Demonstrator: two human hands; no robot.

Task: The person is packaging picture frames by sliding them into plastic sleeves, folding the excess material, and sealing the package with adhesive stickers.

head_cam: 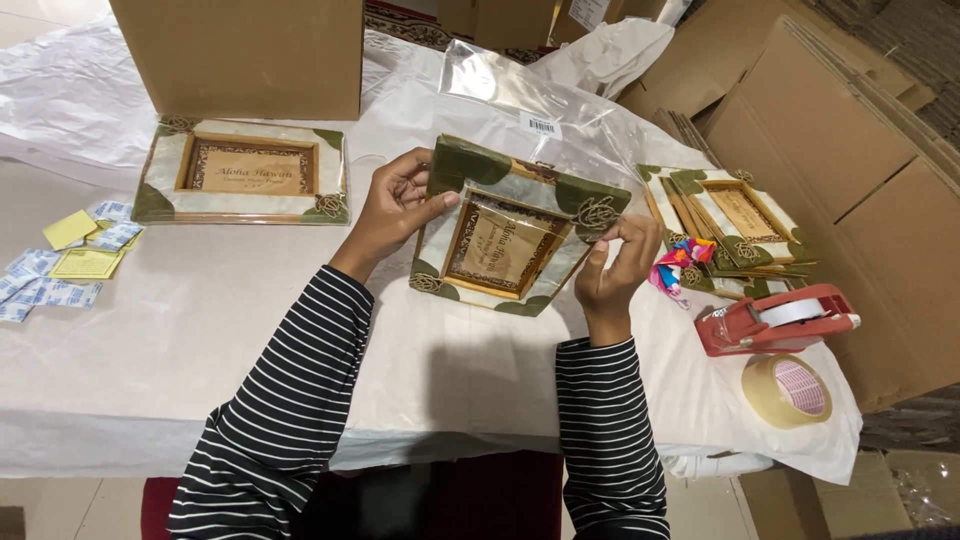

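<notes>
white table (200,320) | left hand (392,205) and right hand (612,268) fingers pinch frame (510,235) edges, tilted | risk: frame may slip and drop on table from light corner grip

A rectangular picture frame (512,232) sits at the centre of the frame, tilted with its right side raised. Its border is pearly white with green corners (rosette ornaments at two corners), around a tan insert, partly inside a clear plastic bag (520,105).

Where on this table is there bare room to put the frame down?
Bare white table lies in front, between the left frame, paper slips and held frame. The right side is crowded: stacked frames, tape dispenser, tape roll.
</notes>
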